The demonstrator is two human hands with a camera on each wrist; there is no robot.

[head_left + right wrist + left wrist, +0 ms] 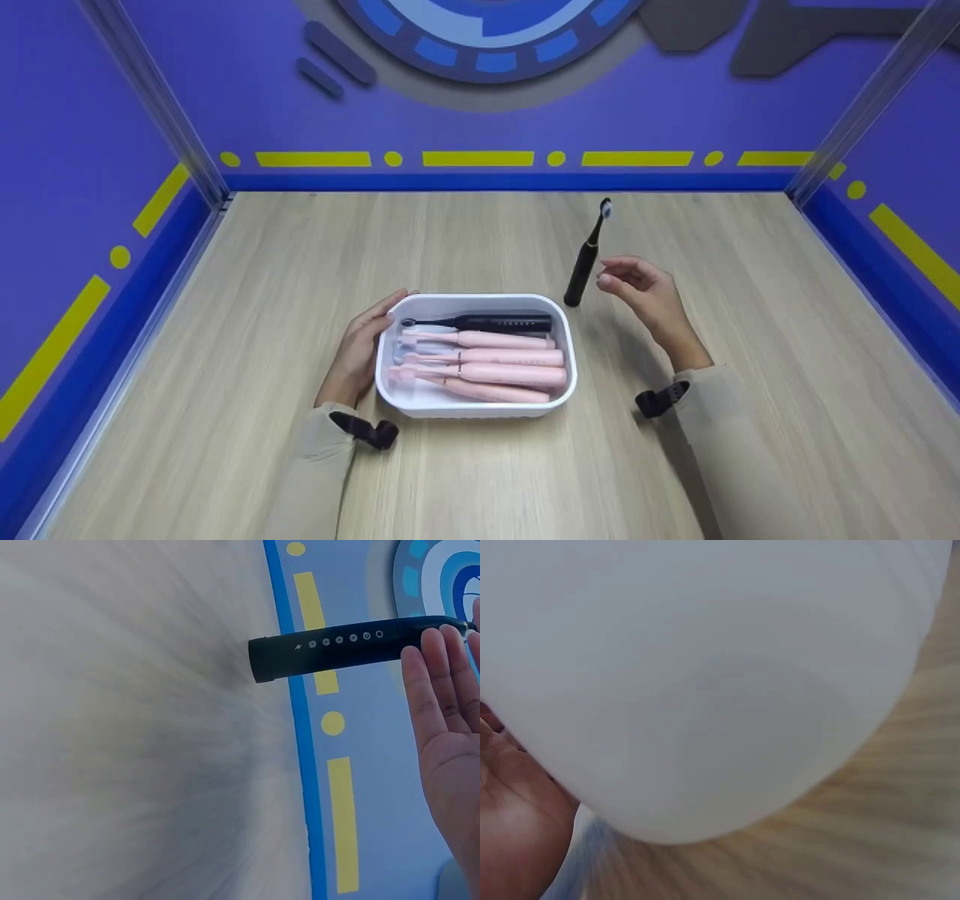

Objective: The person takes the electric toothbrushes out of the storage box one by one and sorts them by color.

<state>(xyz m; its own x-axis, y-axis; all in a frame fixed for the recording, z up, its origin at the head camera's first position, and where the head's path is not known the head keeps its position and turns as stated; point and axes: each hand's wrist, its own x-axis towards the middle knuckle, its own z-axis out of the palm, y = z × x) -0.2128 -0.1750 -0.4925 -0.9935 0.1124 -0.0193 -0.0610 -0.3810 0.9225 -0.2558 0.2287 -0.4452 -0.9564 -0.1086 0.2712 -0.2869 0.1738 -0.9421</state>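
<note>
1. Wooden tabletop (225, 375) is walled by purple panels (487, 127).
2. Left hand (356, 351), fingers extended, is laid against white bin (480, 411).
3. Inside are laid one black toothbrush (504, 323), four pink toothbrushes (513, 374).
4. Outside, upright black brush (583, 271) is ungrasped, beside relaxed, empty right hand (649, 296).

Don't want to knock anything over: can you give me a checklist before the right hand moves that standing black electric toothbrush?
1. Black electric toothbrush upright on the table: ok.
2. Right hand gripping it: not ok, beside it, not around it.
3. Left hand touching the white plastic tub: ok, at its left end.
4. Four pink toothbrushes and second black toothbrush lying lengthwise inside: ok.
5. Standing brush switched off: cannot tell.
</note>
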